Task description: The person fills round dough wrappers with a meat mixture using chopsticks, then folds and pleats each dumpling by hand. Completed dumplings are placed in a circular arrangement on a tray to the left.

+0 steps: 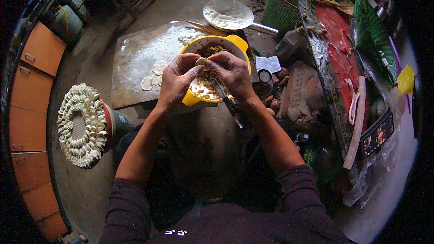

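Note:
Both my hands meet over a yellow-rimmed bowl (249, 61) that holds a chopped brown filling (205, 86). Between their fingertips, my left hand (179, 78) and my right hand (232, 74) pinch a small dumpling (201, 61). A long, dark-handled utensil (228, 103) slants out of the bowl, below my right palm; whether that hand also holds it, I cannot tell. Flat dough wrappers (151, 82) lie on a floured wooden board (127, 57) left of the bowl, and small dough pieces (190, 36) lie behind it. Rings of folded dumplings (93, 122) cover a round tray at the left.
A metal pan of flour (228, 13) stands behind the bowl, its handle pointing right. At the right are a white paper (268, 64), a jar (264, 77), a green woven basket (280, 6) and a long red-topped surface (339, 57) bearing a wooden stick (356, 122). Orange cabinets (28, 91) line the left.

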